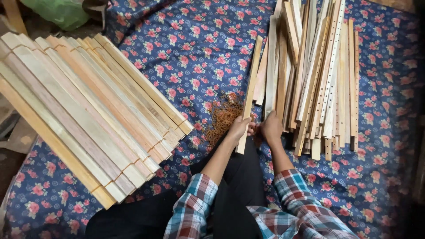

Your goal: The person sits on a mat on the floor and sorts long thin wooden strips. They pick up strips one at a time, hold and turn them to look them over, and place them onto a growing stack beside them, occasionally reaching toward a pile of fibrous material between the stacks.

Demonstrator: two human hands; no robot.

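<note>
The left hand (239, 127) is gripping a long pale wooden slat (249, 95) above the blue floral cloth (199, 48); the right hand (271, 128) is touching the loose slat pile (318, 79), grip unclear. Risk: a nudge could be toppling the pile.

A crumpled green plastic bag (62, 11) lies at the top left edge; no labels, signs or screens.

Bare floral cloth (199, 48) is lying open ahead of you, between the banded slat bundles (84, 110) on the left and the loose drilled slats (318, 79) on the right. The rubber band pile (223, 117) is blocking the patch just before your hands.
</note>
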